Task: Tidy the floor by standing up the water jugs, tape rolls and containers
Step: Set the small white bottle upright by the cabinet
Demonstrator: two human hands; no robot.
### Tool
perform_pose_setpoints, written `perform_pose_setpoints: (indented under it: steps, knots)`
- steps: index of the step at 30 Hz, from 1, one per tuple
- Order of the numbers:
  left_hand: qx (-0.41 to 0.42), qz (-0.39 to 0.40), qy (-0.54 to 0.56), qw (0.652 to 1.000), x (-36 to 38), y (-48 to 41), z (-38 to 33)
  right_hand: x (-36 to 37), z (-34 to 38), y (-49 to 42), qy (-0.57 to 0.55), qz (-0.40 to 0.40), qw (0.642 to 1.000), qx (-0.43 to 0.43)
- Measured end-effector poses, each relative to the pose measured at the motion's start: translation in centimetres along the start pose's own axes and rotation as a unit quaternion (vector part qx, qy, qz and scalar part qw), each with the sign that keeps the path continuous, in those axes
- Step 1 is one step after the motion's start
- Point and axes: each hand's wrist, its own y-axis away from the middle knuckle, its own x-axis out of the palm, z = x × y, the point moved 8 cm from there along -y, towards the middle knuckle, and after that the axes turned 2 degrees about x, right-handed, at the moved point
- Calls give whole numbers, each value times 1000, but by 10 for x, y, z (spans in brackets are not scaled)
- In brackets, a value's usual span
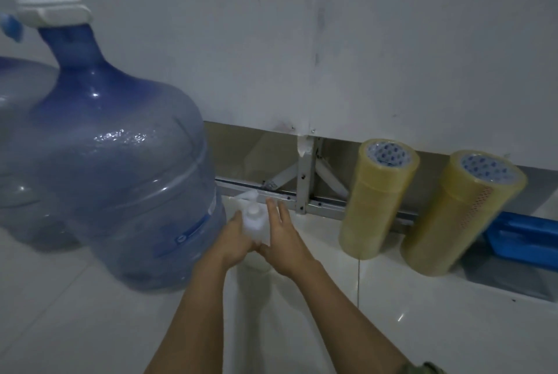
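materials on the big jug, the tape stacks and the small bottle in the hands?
Water jug: clear blue rigid plastic, glossy, with highlights and see-through walls; white cap looks opaque plastic.
Tape stacks: yellowish translucent film wound on printed cores, likely cardboard.
Small bottle: milky white plastic, matte; blurred, so unsure. It sits between the left hand and right hand.
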Motion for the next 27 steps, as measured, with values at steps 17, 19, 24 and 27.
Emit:
perform_pose_setpoints:
  steps: [17, 19, 24, 27]
  knots:
    - [80, 56, 79, 992, 64, -98, -51, -73, -74, -61, 24, -127, 988, 85]
    - [72, 65, 75, 993, 72, -104, -48, -75, -82, -65, 61, -87, 988, 109]
    - [66, 67, 39, 995, 71, -97, -55, -77, -81, -63, 6, -62, 986, 152]
    - [77, 57, 24, 995, 64, -85, -62, -76, -73, -59, -28, -116, 975, 189]
